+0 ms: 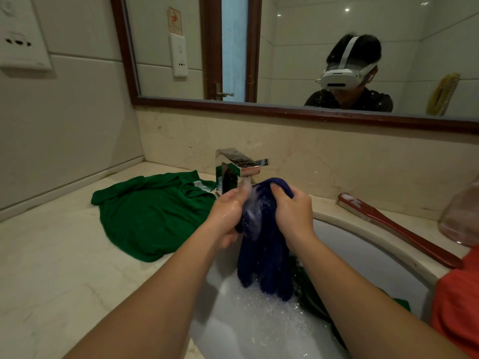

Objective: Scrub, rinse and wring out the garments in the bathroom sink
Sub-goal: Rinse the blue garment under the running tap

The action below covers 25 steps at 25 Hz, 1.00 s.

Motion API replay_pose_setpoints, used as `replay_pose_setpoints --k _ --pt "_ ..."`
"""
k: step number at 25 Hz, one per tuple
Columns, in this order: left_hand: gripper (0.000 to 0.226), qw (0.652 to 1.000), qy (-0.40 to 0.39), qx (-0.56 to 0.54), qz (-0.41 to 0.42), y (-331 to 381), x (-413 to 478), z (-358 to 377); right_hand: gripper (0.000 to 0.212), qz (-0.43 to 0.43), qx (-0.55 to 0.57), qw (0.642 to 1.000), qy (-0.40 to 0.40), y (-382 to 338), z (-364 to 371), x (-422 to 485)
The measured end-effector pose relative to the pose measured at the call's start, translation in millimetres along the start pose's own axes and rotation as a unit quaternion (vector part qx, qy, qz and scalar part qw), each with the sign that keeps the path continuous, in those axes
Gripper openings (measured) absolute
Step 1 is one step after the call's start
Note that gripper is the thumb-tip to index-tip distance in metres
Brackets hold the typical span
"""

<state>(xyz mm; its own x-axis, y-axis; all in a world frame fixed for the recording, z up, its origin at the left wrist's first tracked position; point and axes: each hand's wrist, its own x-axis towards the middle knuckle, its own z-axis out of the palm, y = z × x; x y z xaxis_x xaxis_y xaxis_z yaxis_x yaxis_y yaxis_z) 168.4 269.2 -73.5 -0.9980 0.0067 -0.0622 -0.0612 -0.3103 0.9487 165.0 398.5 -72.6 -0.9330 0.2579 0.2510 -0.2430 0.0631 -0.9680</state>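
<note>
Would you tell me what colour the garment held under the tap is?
The garment is dark navy blue; head view shows it best.

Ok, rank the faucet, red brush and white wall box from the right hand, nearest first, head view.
1. Faucet, just behind the right hand.
2. Red brush, on the counter to its right.
3. White wall box, far upper left.
</note>
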Motion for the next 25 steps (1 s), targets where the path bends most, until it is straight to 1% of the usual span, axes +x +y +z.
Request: replay_pose_setpoints --k 2,3,5,7,9,10,12,13,14,16,19,21,22,23,25 --pt "0.042 1.000 0.002 -0.021 -0.018 0.5 0.3 1.2 0.010 -0.004 0.015 1.000 0.021 -2.7 2.0 -0.1" --pt "0.038 0.999 0.019 -0.015 -0.022 1.1 0.3 1.3 0.007 -0.006 0.013 1.000 0.021 -3.9 2.7 -0.5" --pt "0.032 0.997 0.077 0.015 -0.023 1.4 1.8 0.0 0.010 0.002 0.006 1.000 -0.007 -2.9 4.7 -1.5" --pt "0.031 0.991 0.132 0.029 0.012 1.4 5.0 -4.9 0.011 0.008 -0.007 0.998 -0.057 0.3 7.6 -4.1" --pt "0.033 0.983 0.163 0.038 0.069 2.6 6.6 -10.1 0.017 -0.005 -0.017 0.994 -0.110 2.3 11.0 -8.1" --pt "0.036 0.977 0.181 0.058 0.095 3.2 6.8 -12.4 0.020 -0.013 -0.014 0.991 -0.136 3.2 12.8 -9.7" --pt "0.042 0.959 0.211 0.119 0.147 4.9 5.5 -15.4 0.016 -0.050 -0.020 0.984 -0.172 4.1 16.2 -12.3" --pt "0.045 0.950 0.215 0.153 0.169 5.2 4.6 -16.7 0.012 -0.070 -0.037 0.982 -0.172 4.4 17.7 -13.6" --pt "0.046 0.942 0.211 0.184 0.184 5.2 4.1 -17.1 0.014 -0.082 -0.055 0.982 -0.160 5.4 18.9 -14.0" --pt "0.043 0.937 0.197 0.212 0.195 3.8 6.1 -16.3 0.018 -0.072 -0.067 0.988 -0.117 8.7 19.9 -10.4" --pt "0.019 0.948 0.148 0.191 0.205 0.0 4.7 -9.9 0.019 -0.033 -0.059 0.996 -0.053 11.7 17.0 -2.8" --pt "0.006 0.944 0.120 0.216 0.220 -2.4 3.5 -7.2 0.021 -0.011 -0.045 0.998 -0.032 11.2 15.0 0.2" --pt "0.007 0.939 0.116 0.229 0.229 -3.0 2.9 -7.2 0.020 -0.009 -0.040 0.999 -0.031 10.5 14.8 0.2" --pt "0.014 0.935 0.122 0.236 0.236 -2.9 2.2 -7.4 0.020 -0.006 -0.035 0.999 -0.035 9.2 14.9 -1.0" --pt "0.023 0.937 0.149 0.214 0.230 0.3 0.9 -8.7 0.020 -0.008 -0.028 0.998 -0.060 7.1 16.3 -4.8"
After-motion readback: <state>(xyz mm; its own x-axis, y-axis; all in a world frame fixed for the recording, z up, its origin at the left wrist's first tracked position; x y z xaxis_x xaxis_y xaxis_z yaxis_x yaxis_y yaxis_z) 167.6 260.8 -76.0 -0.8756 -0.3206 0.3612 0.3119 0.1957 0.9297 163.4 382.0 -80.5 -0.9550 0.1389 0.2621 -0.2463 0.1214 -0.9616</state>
